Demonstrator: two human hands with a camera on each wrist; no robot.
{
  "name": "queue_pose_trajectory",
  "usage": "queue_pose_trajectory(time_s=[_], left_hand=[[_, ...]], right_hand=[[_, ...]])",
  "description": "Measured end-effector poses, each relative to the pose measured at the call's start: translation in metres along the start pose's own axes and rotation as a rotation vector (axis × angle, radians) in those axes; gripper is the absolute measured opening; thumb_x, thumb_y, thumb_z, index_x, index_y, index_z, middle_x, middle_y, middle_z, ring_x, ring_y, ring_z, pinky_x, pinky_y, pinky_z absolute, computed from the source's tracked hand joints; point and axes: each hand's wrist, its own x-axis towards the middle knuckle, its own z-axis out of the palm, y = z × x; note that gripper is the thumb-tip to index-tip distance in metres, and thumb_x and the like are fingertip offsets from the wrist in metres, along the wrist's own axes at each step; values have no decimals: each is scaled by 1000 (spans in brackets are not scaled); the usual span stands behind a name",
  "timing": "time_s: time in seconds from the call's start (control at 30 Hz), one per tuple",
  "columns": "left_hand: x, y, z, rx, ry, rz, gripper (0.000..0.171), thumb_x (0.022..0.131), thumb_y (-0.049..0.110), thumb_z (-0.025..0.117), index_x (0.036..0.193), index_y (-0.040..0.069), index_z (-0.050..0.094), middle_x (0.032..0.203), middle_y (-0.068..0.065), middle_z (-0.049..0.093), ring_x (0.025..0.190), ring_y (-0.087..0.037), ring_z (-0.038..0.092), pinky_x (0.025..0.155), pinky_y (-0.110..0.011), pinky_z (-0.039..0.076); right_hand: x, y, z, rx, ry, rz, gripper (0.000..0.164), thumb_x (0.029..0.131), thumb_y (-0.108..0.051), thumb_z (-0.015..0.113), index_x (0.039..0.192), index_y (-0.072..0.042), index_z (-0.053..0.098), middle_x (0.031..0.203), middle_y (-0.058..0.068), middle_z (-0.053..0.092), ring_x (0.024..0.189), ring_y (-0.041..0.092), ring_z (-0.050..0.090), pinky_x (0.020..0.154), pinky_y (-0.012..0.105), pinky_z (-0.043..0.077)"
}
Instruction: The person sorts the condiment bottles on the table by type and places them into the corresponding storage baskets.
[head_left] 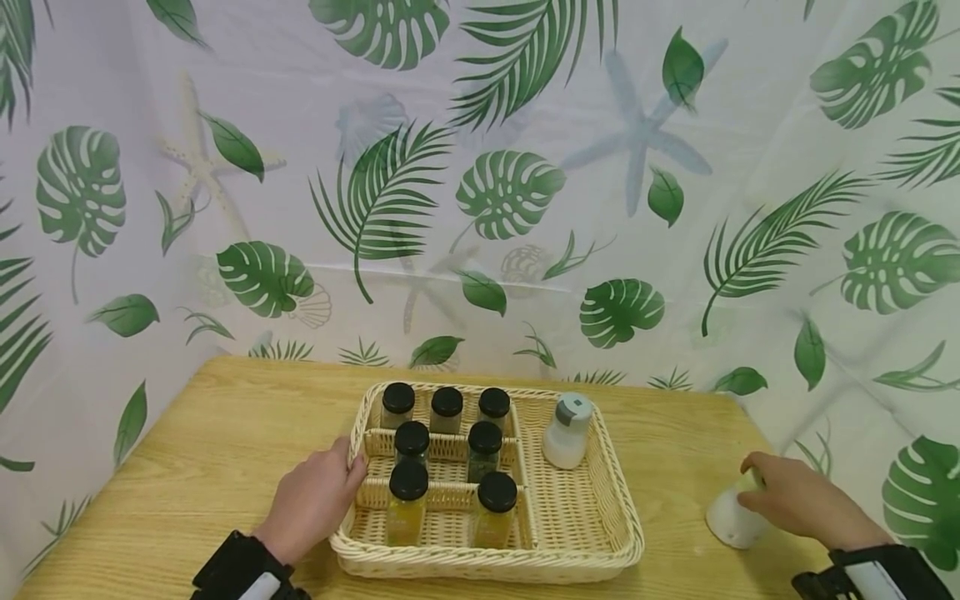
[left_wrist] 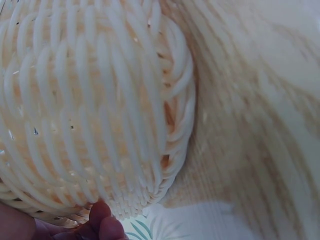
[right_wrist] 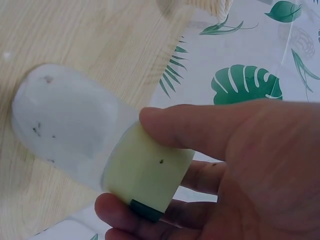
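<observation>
My left hand (head_left: 311,502) grips the left rim of a woven wicker basket (head_left: 487,565); in the left wrist view its fingertips (left_wrist: 107,227) press against the weave. To the right of the basket, my right hand (head_left: 806,504) holds a seasoning bottle (head_left: 731,518) by its pale yellow-green lid. Thumb and fingers close around that lid (right_wrist: 145,170) in the right wrist view, and the whitish body (right_wrist: 65,120) points away from the palm, near the tabletop. Whether the bottle touches the table cannot be told.
Several black-lidded jars (head_left: 483,450) stand in the basket's left compartments, the front ones with yellow contents. Another seasoning bottle (head_left: 566,437), grey-lidded, stands in the long right compartment. The wooden table (head_left: 247,417) backs onto a leaf-print curtain (head_left: 525,267).
</observation>
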Motion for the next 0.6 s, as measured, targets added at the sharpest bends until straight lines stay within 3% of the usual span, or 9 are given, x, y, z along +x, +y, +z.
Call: queue_pose_trajectory(time_s=[0.27, 0.6], left_hand=[[0, 1, -1, -2, -6, -5, 24, 104, 28, 47, 101, 5, 56, 63, -2, 46, 53, -17, 48, 48, -32, 34], [0, 2, -1, -11, -4, 3, 23, 104, 26, 47, 97, 6, 55, 62, -1, 45, 50, -16, 46, 46, -31, 31]], right_hand=[[-5, -6, -15, 6, 35, -43, 50, 95, -27, 67, 122, 13, 55, 107, 25, 67, 87, 28, 66, 72, 45, 52], [-12, -25, -32, -12, 127, -78, 51, 94, -30, 68, 124, 9, 55, 114, 29, 65, 96, 36, 65, 75, 48, 51]])
